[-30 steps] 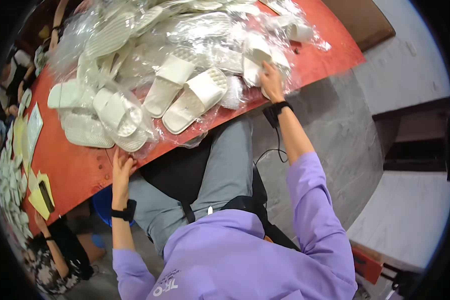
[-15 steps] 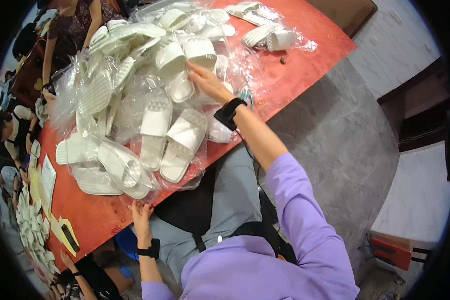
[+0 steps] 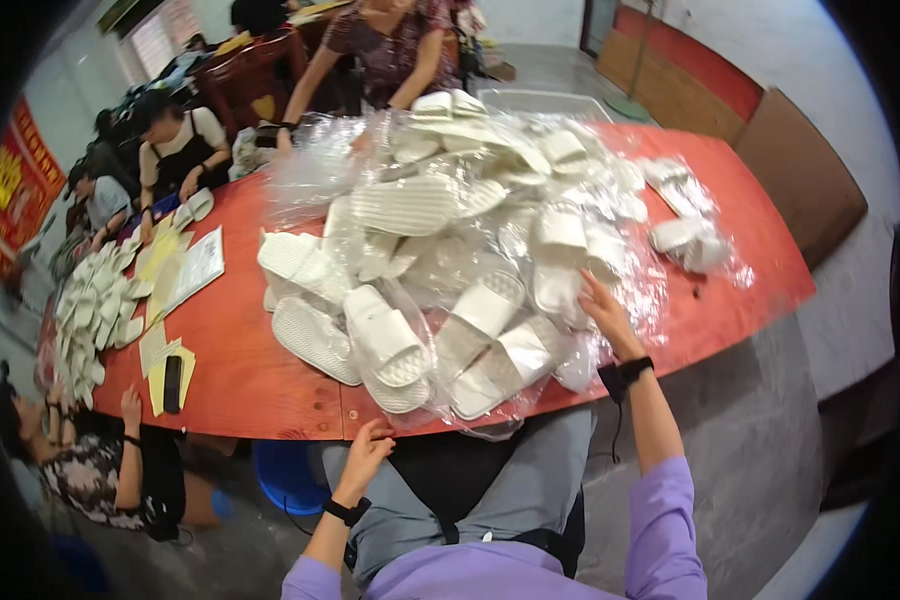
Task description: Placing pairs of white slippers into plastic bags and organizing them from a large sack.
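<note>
A heap of white slippers (image 3: 405, 205) in clear plastic bags covers the middle of the red table. My right hand (image 3: 607, 310) reaches over the table's right part, fingers stretched out against the edge of a bagged pair (image 3: 560, 240). It does not appear to grip them, though the fingertips are partly lost against the plastic. My left hand (image 3: 368, 455) rests at the near table edge with its fingers apart and nothing in them. Just beyond it lie a bagged slipper (image 3: 385, 340) with its strap up and another bagged pair (image 3: 505, 365).
Two smaller bagged pairs (image 3: 692, 245) lie at the right of the red table (image 3: 250, 405). At left are yellow papers with a black object (image 3: 173, 384), a white sheet (image 3: 195, 268) and a pile of loose slippers (image 3: 95, 305). Several people sit around; a blue bin (image 3: 285, 475) stands below.
My view has swung leftward and up, so the far side and the people there show more. My right hand has shifted slightly toward me along the bagged pair; my left stays by the edge.
</note>
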A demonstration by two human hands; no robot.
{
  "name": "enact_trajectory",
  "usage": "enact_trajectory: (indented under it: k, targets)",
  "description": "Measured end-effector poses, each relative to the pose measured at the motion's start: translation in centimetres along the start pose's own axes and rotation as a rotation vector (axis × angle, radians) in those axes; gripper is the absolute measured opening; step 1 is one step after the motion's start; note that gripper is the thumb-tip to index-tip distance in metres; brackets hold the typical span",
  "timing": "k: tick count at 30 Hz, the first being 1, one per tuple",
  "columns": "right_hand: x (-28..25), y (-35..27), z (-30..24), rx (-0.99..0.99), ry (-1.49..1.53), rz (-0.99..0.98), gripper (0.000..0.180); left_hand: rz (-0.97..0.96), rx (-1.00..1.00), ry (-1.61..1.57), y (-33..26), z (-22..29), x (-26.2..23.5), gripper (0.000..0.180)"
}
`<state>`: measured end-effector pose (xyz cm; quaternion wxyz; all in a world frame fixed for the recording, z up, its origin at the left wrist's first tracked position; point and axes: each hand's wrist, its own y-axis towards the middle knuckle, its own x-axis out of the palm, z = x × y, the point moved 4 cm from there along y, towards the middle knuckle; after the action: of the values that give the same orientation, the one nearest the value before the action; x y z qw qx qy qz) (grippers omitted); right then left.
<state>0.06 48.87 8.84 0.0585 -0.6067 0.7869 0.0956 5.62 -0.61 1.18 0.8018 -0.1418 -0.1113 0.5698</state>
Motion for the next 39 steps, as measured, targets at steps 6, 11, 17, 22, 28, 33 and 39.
enact_trajectory:
  k: [6,11,17,22,28,33,39]
  targets:
    - [-0.5,-2.3,0.9,0.091,0.062,0.047,0.070,-0.013,-0.003,-0.004,-1.9,-0.9,-1.8,0.040]
    - [-1.6,-4.5,0.5,0.089,0.088,0.277,0.057,-0.027,-0.018,-0.083,-4.0,-1.1,-3.0,0.037]
    - [-4.3,-11.5,1.7,0.052,-0.069,0.239,0.033,0.129,-0.060,-0.211,-5.8,-0.3,-6.1,0.032]
    - [-1.7,-18.0,1.3,0.211,-0.280,0.117,0.024,0.316,-0.070,-0.232,-7.3,-1.4,-9.3,0.026]
    - [-0.4,-23.2,10.5,0.414,-0.174,0.295,0.026,0.370,-0.111,-0.313,-7.6,-2.5,-9.9,0.027]
    - [0.2,-25.6,14.4,0.505,-0.670,0.221,0.025,0.479,-0.143,-0.335,-8.4,-6.5,-12.4,0.026]
    - [0.9,-33.6,20.9,1.138,-0.334,-0.633,0.046,0.575,-0.246,-0.323,-8.2,-8.6,-12.8,0.023]
